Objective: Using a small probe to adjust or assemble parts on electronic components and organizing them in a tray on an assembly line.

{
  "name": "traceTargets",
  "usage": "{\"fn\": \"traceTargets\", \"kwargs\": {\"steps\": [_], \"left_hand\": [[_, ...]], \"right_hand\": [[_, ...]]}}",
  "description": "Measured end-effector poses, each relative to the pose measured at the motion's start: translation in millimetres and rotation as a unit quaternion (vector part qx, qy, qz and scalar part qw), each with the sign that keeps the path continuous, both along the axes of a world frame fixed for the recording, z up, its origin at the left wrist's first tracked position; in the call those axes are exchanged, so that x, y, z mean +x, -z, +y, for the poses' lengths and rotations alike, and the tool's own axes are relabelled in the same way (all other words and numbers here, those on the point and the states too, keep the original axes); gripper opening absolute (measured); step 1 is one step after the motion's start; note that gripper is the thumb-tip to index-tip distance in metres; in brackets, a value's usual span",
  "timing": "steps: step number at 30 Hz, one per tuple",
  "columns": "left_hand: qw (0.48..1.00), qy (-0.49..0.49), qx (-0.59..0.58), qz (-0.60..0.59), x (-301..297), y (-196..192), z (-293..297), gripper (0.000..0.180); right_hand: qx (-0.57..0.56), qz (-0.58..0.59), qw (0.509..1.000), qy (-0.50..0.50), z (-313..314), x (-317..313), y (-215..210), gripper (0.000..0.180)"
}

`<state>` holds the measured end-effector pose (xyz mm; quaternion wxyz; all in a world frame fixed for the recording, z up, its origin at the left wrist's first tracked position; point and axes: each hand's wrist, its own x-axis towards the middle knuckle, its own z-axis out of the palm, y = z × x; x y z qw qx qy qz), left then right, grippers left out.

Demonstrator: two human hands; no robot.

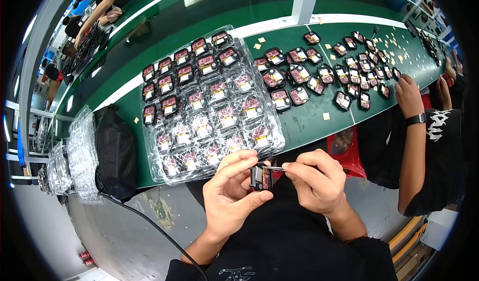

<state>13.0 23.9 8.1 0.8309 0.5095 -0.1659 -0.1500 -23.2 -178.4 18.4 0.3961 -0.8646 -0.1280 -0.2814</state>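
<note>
My left hand (224, 196) grips a small black-cased electronic unit (266, 179) between thumb and fingers, just past the bench's near edge. Red circuit board and a silver-grey block show inside its open case. Pinched in my right hand (319, 184) is a slim metal tool that looks like tweezers (274, 168), its tip at the unit's upper edge. Whether the tip holds anything is too small to tell. Beyond my hands lies a clear plastic blister tray (153, 167), with similar units in its far rows and more showing through the plastic nearer me.
Many similar units (300, 74) lie loose on the green bench (309, 121) to the right, among small pale squares (326, 116). A black mesh item (116, 151) and stacked clear trays (83, 156) stand left. A co-worker's hand (408, 95) rests at the right edge. A black cable (149, 221) crosses lower left.
</note>
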Motion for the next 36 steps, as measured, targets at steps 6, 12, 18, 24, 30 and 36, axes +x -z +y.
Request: {"fn": "traceTargets", "kwargs": {"steps": [6,12,18,24,30,36], "left_hand": [[1.0,0.0,0.008,0.011,0,-2,0,0.061],[0.998,0.003,-0.011,0.054,-2,-2,0,0.061],[1.0,-0.002,-0.003,0.026,-2,-2,-1,0.061],[1.0,-0.006,0.001,0.01,-2,-3,-1,0.06],[1.0,-0.012,-0.005,-0.022,0,-6,12,0.058],[0.967,-0.156,0.12,-0.16,28,-15,30,0.058]], "right_hand": [[-0.01,-0.004,1.0,0.006,2,0,1,0.034],[-0.033,-0.037,0.999,0.015,2,-1,7,0.038],[-0.037,-0.039,0.999,0.007,3,-1,8,0.039],[-0.038,-0.039,0.998,0.011,8,-2,10,0.039],[0.06,0.013,0.998,0.023,-4,15,16,0.024],[-0.031,0.122,0.983,0.131,-16,46,40,0.029]]}}
